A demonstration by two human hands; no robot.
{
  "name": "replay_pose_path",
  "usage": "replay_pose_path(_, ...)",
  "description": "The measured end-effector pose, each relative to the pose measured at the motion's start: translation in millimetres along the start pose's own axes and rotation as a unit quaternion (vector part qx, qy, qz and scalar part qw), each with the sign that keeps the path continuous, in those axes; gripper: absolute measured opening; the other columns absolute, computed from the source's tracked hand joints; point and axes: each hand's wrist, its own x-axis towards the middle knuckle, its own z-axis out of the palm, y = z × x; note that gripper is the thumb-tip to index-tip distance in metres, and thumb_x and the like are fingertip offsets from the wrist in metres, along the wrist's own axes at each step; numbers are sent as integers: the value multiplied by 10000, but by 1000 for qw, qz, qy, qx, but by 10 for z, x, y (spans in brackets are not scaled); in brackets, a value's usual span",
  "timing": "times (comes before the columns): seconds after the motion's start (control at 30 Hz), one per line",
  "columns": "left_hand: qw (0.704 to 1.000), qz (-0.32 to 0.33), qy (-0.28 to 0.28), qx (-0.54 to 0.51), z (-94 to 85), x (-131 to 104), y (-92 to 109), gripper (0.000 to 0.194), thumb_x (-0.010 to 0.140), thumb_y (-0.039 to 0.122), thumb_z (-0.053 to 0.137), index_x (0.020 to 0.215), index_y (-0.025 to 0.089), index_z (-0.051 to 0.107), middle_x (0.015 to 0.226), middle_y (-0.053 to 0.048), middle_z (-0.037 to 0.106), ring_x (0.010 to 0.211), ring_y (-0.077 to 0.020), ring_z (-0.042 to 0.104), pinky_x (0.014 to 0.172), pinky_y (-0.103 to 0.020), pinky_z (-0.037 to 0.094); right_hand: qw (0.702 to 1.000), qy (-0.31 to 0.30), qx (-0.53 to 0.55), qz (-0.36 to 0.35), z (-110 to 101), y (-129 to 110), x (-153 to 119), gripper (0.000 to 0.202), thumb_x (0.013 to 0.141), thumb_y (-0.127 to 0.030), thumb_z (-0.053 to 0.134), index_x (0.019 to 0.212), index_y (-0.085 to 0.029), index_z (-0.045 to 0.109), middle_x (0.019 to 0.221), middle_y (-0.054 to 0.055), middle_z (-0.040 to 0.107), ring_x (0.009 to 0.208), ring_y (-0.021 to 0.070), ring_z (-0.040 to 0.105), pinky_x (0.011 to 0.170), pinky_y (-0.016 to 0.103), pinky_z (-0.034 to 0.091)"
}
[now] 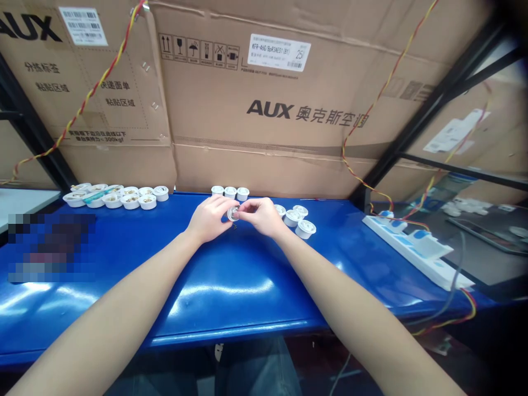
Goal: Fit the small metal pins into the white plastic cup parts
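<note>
A small white round cup is tilted towards me between my hands, above the blue table. My left hand grips its left side between thumb and fingers. At the cup's right side, my right hand has its thumb and fingertips pinched together against it; whatever lies between those fingertips is too small to make out. Just behind my hands stand three white cups in a row. Several more white cups sit right of my right hand, one of them partly hidden by it.
On the left stand several white cups with small brownish pieces inside, a teal strip lying across some. A power strip with plugs lies on the right of the blue table. Cardboard boxes wall the back; twisted wires hang down.
</note>
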Motion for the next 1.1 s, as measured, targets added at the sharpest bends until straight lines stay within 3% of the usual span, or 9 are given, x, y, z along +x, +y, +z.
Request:
replay_pose_path(0.2, 996, -66, 64, -23, 59, -31, -28, 352, 774, 278, 673, 1117, 220, 623, 1124, -47, 684, 1075, -231, 613, 971, -351, 480, 984, 40, -112, -131, -41, -52, -30, 164, 808, -341, 686, 848, -193, 745, 774, 26, 688, 646, 129, 560, 646, 255, 435)
replay_pose_path(0.3, 992, -89, 76, -36, 67, -28, -26, 435, 751, 281, 696, 1167, 213, 585, 1148, -50, 672, 1067, -225, 623, 949, -340, 499, 978, 51, -127, -158, -23, -80, -45, 314, 785, -385, 718, 1034, -194, 709, 922, 47, 688, 700, 140, 581, 681, 263, 464)
replay_pose_path(0.4, 994, -75, 65, -44, 73, -15, -2, 454, 748, 270, 695, 1181, 215, 573, 1162, -45, 666, 1081, -224, 617, 964, -336, 493, 977, 47, -155, -136, 34, -109, -43, 483, 746, -430, 752, 1169, -219, 660, 1030, 51, 692, 790, 168, 626, 755, 284, 488)
replay_pose_path(0.6, 995, -92, 9, -22, 146, -11, -125, 585, 769, 249, 652, 1327, 246, 477, 1349, -57, 555, 1249, -262, 510, 1075, -416, 414, 953, 35, -301, -20, -16, -42, 40, 424, 826, -476, 638, 1176, -239, 668, 1076, 74, 704, 973, 240, 645, 853, 319, 472)
replay_pose_path(0.67, 989, -144, 36, -11, 178, -25, -262, 519, 763, 238, 647, 1267, 233, 524, 1332, -77, 539, 1263, -277, 488, 1088, -435, 400, 936, 30, -350, 24, -104, 33, 72, 456, 826, -513, 620, 1176, -228, 677, 1099, 111, 691, 1024, 263, 629, 865, 328, 467)
replay_pose_path(0.77, 957, -278, 70, -34, 217, -44, -481, 471, 773, 245, 630, 1233, 199, 538, 1273, -107, 547, 1159, -268, 562, 1036, -424, 451, 919, -12, -390, 50, -221, 145, 106, 443, 820, -503, 620, 1168, -238, 691, 1089, 125, 692, 1048, 282, 618, 853, 329, 465)
replay_pose_path(0.83, 943, -327, 54, -38, 238, -42, -583, 483, 780, 262, 621, 1252, 211, 530, 1290, -109, 525, 1113, -259, 591, 1014, -415, 471, 913, -44, -401, 56, -264, 203, 118, 410, 824, -483, 612, 1149, -250, 698, 1089, 113, 701, 1030, 289, 626, 834, 333, 468)
replay_pose_path(0.97, 955, -294, -43, 26, 290, 28, -647, 600, 802, 301, 595, 1380, 310, 437, 1451, -78, 408, 1299, -301, 468, 1053, -442, 435, 910, -69, -403, 64, -301, 294, 124, 370, 840, -433, 590, 1146, -252, 694, 1130, 99, 703, 1032, 296, 637, 840, 341, 471)
replay_pose_path(1.1, 939, -312, -113, 94, 357, 136, -660, 646, 841, 476, 548, 1439, 311, 367, 1557, -100, 287, 1375, -379, 358, 1049, -536, 397, 916, -66, -393, 46, -358, 370, 118, 355, 867, -404, 567, 1162, -247, 686, 1146, 84, 704, 1096, 285, 613, 924, 354, 445)
